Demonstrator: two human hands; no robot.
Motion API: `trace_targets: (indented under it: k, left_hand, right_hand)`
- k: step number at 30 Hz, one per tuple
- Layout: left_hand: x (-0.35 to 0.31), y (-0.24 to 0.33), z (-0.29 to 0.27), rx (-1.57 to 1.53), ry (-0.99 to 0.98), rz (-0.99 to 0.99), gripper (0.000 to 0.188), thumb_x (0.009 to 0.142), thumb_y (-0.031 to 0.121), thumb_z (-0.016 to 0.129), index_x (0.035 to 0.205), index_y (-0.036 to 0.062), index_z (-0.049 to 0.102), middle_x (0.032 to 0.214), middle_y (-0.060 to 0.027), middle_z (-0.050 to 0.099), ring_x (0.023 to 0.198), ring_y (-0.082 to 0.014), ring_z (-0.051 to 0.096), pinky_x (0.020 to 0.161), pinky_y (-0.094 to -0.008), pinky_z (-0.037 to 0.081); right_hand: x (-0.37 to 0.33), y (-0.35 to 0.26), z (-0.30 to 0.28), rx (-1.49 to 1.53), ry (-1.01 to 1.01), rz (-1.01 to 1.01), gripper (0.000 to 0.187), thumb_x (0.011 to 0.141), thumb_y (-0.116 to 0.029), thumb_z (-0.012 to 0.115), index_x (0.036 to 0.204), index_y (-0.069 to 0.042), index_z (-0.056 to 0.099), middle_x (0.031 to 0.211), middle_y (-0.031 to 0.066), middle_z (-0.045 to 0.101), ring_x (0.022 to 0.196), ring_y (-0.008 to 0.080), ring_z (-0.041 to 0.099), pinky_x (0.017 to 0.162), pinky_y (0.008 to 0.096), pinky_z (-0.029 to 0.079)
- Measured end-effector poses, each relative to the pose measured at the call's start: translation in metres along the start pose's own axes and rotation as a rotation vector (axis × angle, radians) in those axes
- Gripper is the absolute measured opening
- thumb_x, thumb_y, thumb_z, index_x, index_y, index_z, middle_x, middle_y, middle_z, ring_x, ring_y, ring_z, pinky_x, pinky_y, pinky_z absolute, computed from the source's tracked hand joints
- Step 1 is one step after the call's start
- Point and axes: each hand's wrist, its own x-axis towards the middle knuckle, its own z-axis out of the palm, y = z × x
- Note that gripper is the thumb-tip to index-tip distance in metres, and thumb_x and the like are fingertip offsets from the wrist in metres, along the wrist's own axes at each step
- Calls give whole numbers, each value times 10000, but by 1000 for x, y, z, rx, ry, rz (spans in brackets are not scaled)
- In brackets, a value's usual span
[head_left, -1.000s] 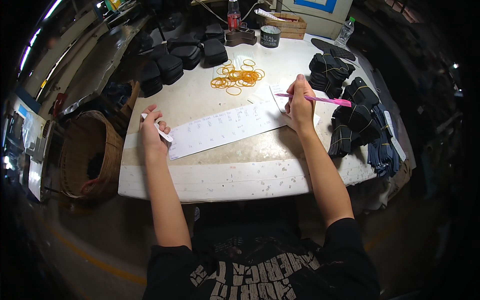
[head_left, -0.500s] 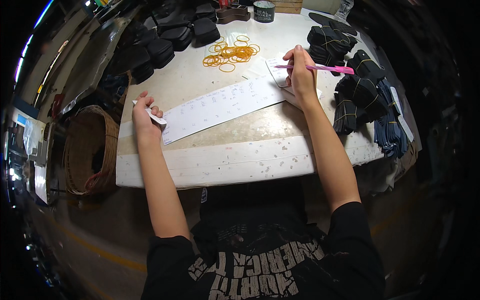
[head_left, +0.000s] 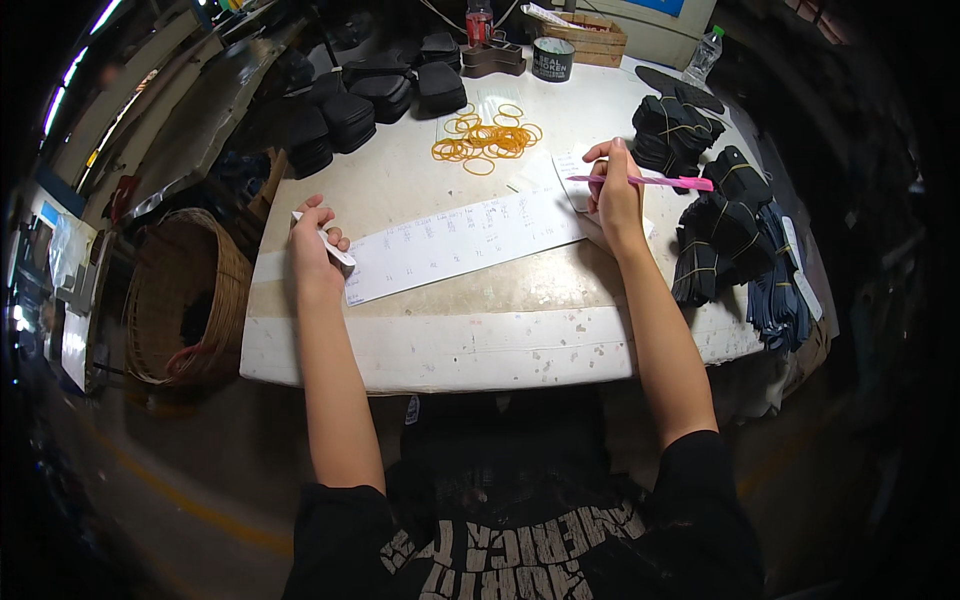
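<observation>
A long white paper sheet (head_left: 450, 250) with handwritten columns lies slantwise across the table. My left hand (head_left: 318, 250) is closed at its left end, around a folded white edge of paper; whether that edge belongs to the same sheet I cannot tell. Between the fingers of my right hand (head_left: 618, 200) is a pink pen (head_left: 690, 184), held nearly level with its tip toward the left. This hand is at the sheet's right end, beside a smaller written slip (head_left: 570, 172). The pen tip looks raised off the paper.
Yellow rubber bands (head_left: 490, 142) lie in a pile beyond the sheet. Stacks of black pads (head_left: 380, 92) stand at the far left, banded black bundles (head_left: 715, 225) at the right. A woven basket (head_left: 180, 300) is left of the table (head_left: 450, 350); a dark tin (head_left: 552, 62) stands at the back.
The whole view has shifted, so table and hands sit lower and slightly to the right in the picture. Both hands keep the same hold; the pen stays nearly level.
</observation>
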Motion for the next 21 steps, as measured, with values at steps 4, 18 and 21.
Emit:
trace_targets:
  k: [4, 18, 21]
  left_hand:
    - [0, 0, 1, 14, 7, -9, 368, 898, 91, 563, 1265, 84, 543, 940, -41, 509, 562, -89, 437, 495, -260, 383]
    - [1, -1, 4, 62, 16, 7, 385, 857, 75, 589, 1241, 77, 570, 949, -56, 538, 560, -88, 446, 472, -253, 388]
    - [1, -1, 5, 86, -1, 13, 386, 857, 79, 591, 1243, 72, 568, 948, -53, 540, 562, -88, 448, 481, -253, 392]
  right_hand:
    - [0, 0, 0, 40, -7, 23, 561, 1132, -485, 331, 931, -35, 599, 554, -35, 408, 433, 67, 339, 384, 265, 302]
    - [5, 3, -2, -450, 136, -283, 427, 1038, -397, 618, 929, 13, 669, 623, 49, 550, 567, 183, 566, 567, 332, 463]
    - [-1, -4, -6, -784, 101, -365, 377, 844, -280, 836, 1040, -6, 667, 961, 143, 694, 839, 306, 659, 726, 378, 517]
